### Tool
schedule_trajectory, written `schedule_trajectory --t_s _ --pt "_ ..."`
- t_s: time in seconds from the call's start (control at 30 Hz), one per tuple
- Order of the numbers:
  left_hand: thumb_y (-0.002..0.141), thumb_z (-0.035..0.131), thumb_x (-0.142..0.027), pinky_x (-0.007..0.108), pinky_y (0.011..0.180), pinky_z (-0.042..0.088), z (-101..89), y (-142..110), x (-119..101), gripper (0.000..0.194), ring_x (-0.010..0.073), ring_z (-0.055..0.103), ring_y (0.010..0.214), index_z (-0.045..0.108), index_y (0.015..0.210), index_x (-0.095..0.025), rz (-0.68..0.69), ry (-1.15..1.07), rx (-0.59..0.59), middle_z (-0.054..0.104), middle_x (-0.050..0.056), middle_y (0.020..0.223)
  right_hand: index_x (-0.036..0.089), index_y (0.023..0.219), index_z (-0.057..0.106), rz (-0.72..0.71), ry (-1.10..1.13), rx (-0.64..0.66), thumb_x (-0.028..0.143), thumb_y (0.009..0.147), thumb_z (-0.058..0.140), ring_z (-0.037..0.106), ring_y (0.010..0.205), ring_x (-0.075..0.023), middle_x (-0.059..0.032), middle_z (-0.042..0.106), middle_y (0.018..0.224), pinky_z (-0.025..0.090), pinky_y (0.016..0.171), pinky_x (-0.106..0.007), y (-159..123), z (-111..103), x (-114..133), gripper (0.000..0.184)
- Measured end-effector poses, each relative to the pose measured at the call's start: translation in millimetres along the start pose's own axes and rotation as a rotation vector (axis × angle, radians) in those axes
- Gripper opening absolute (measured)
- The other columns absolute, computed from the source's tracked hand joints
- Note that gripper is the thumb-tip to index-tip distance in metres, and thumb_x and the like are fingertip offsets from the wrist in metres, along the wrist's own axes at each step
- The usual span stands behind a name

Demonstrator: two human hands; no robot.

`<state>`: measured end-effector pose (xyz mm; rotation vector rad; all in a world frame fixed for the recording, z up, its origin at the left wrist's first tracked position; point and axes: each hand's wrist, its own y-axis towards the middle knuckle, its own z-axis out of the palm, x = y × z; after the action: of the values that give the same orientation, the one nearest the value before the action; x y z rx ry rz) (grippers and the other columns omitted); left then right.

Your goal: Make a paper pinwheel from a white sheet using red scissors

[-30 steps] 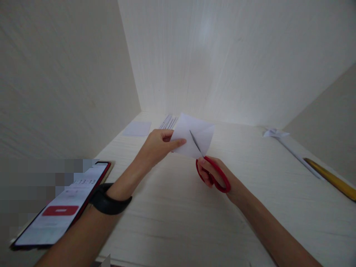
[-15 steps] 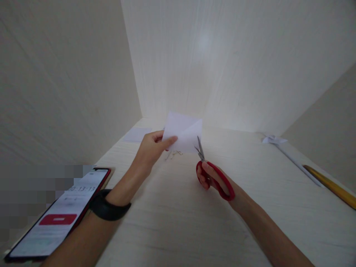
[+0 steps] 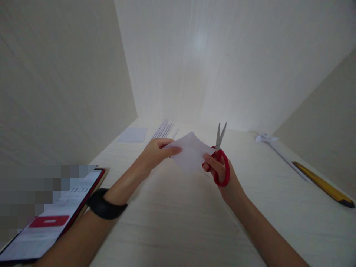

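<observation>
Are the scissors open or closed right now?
Open: the two blades of the scissors spread apart in a V, pointing away from the right hand, with a gap between their tips.

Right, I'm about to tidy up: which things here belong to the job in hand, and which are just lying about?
In use:
white paper, between left hand and right hand
red scissors, also in the right hand

Probably just lying about:
phone
yellow tool
folded paper on stick
paper square
paper strips

tbl [image 3: 167,222] w/ ppr [image 3: 132,134], strips [image 3: 163,130], pinwheel [image 3: 267,138]
</observation>
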<state>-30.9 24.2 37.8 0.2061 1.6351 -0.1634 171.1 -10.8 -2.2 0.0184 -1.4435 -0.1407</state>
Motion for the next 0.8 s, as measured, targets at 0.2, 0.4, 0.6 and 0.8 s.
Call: schedule_trajectory --t_s 0.2,0.4,0.6,0.8 --pt "0.069 0.080 -0.031 0.023 0.071 0.046 15.8 -3 8 0.014 0.0130 0.062 0.071 0.076 0.071 -0.018 -0.038 -0.174 0.100 0.072 0.001 0.071 0.021 0.076 0.054 -0.013 0.010 -0.076 0.032 0.070 0.072 0.046 0.058 -0.0089 0.0058 0.052 0.062 0.036 0.055 -0.024 -4 4 6 0.022" --pt "0.072 0.080 -0.033 0.029 0.085 0.052 38.3 -10 20 0.031 0.0206 0.068 0.098 0.076 0.100 -0.021 -0.070 -0.468 0.075 0.077 0.006 0.101 0.020 0.076 0.052 -0.038 0.013 -0.083 0.034 0.067 0.071 0.046 0.060 -0.0092 0.0052 0.050 0.063 0.037 0.054 -0.022 -8 8 9 0.026" --pt "0.072 0.080 -0.036 0.030 0.081 0.053 42.1 -13 20 0.029 0.0214 0.070 0.089 0.076 0.094 -0.017 -0.057 -0.366 -0.035 0.079 0.008 0.096 0.020 0.076 0.052 -0.044 -0.008 -0.043 0.035 0.065 0.075 0.046 0.060 -0.0101 0.0047 0.051 0.065 0.038 0.054 -0.024 -7 9 9 0.029" --pt "0.070 0.081 -0.036 0.030 0.080 0.055 37.3 -13 21 0.031 0.0221 0.071 0.092 0.076 0.095 -0.018 -0.038 -0.230 -0.035 0.079 0.007 0.102 0.020 0.072 0.047 -0.101 0.010 -0.069 0.037 0.069 0.075 0.040 0.061 -0.0093 0.0057 0.045 0.065 0.033 0.055 -0.024 -7 7 10 0.033"
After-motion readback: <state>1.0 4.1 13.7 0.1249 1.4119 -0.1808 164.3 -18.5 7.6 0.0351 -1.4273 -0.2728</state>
